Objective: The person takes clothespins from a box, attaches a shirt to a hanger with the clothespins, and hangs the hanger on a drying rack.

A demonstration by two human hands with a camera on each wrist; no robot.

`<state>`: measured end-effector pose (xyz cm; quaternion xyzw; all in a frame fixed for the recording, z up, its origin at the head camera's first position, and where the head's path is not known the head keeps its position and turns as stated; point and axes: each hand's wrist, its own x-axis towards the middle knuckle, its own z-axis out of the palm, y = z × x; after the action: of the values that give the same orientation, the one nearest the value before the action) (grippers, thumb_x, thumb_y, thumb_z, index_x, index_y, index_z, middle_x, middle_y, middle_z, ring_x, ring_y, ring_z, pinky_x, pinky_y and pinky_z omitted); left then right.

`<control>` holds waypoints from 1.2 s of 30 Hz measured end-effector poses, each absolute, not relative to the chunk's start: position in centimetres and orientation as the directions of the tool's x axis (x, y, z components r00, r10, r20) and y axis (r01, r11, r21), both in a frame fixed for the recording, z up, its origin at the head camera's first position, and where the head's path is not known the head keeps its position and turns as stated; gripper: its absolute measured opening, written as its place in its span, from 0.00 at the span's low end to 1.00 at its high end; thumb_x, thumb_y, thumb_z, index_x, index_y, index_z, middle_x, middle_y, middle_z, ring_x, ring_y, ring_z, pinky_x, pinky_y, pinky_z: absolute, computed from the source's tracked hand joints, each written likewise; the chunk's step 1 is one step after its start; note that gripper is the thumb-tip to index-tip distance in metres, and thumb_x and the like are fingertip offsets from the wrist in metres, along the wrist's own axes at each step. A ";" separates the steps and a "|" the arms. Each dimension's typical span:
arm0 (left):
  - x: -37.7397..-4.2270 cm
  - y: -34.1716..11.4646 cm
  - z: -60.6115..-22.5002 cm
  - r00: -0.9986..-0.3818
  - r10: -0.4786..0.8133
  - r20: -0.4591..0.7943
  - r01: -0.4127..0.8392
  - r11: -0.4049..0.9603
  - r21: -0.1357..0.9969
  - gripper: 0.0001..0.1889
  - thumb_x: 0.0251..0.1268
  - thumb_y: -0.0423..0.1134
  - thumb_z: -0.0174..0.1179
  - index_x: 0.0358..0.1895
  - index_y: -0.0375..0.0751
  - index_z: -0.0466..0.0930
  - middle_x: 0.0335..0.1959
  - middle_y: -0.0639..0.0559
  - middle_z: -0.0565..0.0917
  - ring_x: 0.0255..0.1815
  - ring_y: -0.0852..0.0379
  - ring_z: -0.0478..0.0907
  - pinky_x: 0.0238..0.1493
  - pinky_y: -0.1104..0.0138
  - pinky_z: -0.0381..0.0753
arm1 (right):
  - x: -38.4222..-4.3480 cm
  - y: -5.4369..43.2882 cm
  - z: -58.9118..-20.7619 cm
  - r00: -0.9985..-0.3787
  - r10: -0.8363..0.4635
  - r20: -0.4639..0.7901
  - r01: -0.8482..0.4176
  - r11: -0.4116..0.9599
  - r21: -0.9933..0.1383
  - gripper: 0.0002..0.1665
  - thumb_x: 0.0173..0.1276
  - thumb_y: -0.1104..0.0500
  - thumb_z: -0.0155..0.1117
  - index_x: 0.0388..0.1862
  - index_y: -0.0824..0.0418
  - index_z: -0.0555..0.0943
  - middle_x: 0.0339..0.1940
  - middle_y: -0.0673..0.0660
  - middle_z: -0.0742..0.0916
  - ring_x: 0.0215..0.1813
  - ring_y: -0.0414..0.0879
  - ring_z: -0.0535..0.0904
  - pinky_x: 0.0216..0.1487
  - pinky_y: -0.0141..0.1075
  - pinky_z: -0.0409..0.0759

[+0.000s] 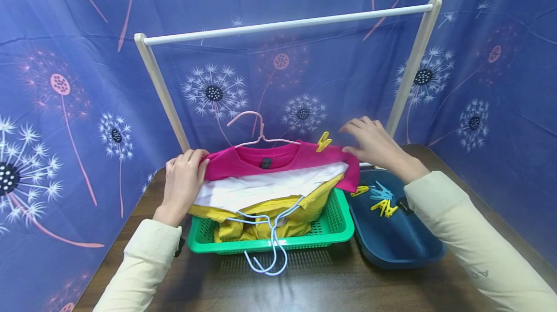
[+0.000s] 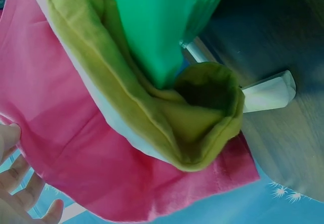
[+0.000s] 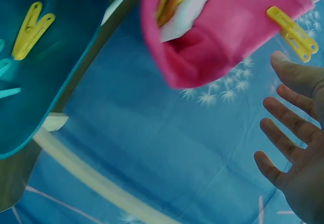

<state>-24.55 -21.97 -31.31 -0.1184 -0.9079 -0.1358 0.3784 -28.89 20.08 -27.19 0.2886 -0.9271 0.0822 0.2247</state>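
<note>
In the head view a magenta shirt (image 1: pixel 300 156) hangs over a pink hanger (image 1: pixel 261 130). A yellow clothespin (image 1: pixel 324 141) is clipped on its right shoulder. With thumb and fingers, my left hand (image 1: pixel 184 176) pinches the shirt's left shoulder; the left wrist view shows the thumb on the cloth's edge. My right hand (image 1: pixel 374 142) is beside the clipped shoulder, and the right wrist view has its fingers (image 3: pixel 283 140) spread apart, holding nothing. Below the magenta shirt lie a white garment (image 1: pixel 261 188) and a yellow one (image 1: pixel 326 200), with light blue hangers (image 1: pixel 273 234) at the yellow one.
A green basket (image 1: pixel 344 225) under the clothes holds yellow cloth. On the right, a dark blue tub (image 1: pixel 400 256) contains yellow clothespins (image 1: pixel 385 208) and blue clothespins (image 1: pixel 381 191). Behind stands a rack with a white rail (image 1: pixel 287 24) and wooden posts, before a patterned blue curtain (image 1: pixel 348 84).
</note>
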 end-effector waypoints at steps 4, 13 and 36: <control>-24.5 -22.3 -31.4 -0.682 0.106 0.724 0.315 0.936 0.159 0.05 0.63 0.37 0.56 0.39 0.42 0.77 0.34 0.44 0.81 0.35 0.42 0.76 0.48 0.47 0.65 | -28.8 21.3 -27.9 -0.753 -0.474 0.456 -0.544 0.839 -0.027 0.23 0.53 0.57 0.70 0.48 0.60 0.77 0.47 0.58 0.81 0.49 0.55 0.71 0.47 0.52 0.66; -24.4 -23.1 -31.8 -0.666 0.075 0.742 0.295 0.940 0.170 0.05 0.61 0.37 0.58 0.39 0.42 0.78 0.36 0.44 0.80 0.37 0.41 0.74 0.47 0.46 0.64 | -28.4 23.6 -29.8 -0.801 -0.442 0.403 -0.481 0.877 0.006 0.23 0.54 0.56 0.69 0.48 0.63 0.78 0.48 0.63 0.81 0.50 0.59 0.71 0.44 0.55 0.67; -23.9 -24.3 -32.5 -0.672 0.044 0.740 0.258 0.950 0.178 0.06 0.60 0.37 0.58 0.38 0.40 0.78 0.35 0.41 0.80 0.35 0.40 0.74 0.46 0.45 0.64 | -28.5 25.4 -36.1 -0.862 -0.458 0.218 -0.447 0.889 0.102 0.28 0.47 0.56 0.73 0.47 0.64 0.78 0.45 0.64 0.82 0.47 0.60 0.74 0.44 0.57 0.68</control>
<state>-23.92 -24.35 -32.46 -0.0833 -0.9042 -0.1350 0.3966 -28.47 25.45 -36.09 0.2347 -0.9645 -0.0239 0.1189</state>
